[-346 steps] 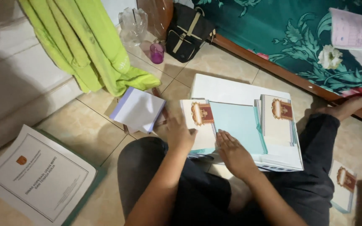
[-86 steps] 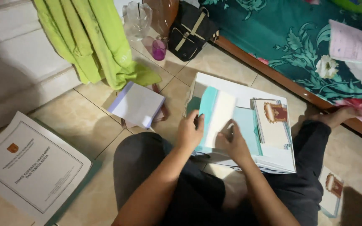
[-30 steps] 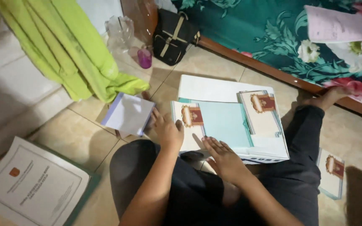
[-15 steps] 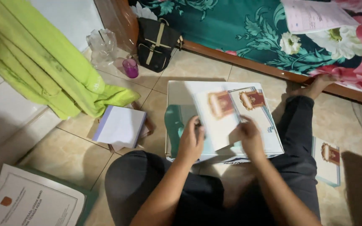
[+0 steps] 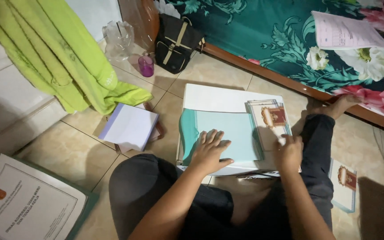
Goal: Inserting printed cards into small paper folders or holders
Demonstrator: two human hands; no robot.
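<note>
Box: flat on the floor tiles, just ahead of the crossed legs.
Teal sheet: on the box's left part, long axis left to right.
Card stack: touching the sheet's right edge, long axis running away.
Left hand: spread flat, pressing the sheet's near edge.
Right hand: nearer the stack, pinching its near corner.

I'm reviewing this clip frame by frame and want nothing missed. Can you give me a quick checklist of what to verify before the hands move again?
1. Left hand flat on the teal sheet: ok.
2. Right hand on the stack of emblem cards: ok; its grip on a card: cannot tell.
3. Teal sheet inside the white board edges: ok.
4. Card stack squared up: not ok, edges fanned.
5. Purple cup apart from the papers: ok.
</note>
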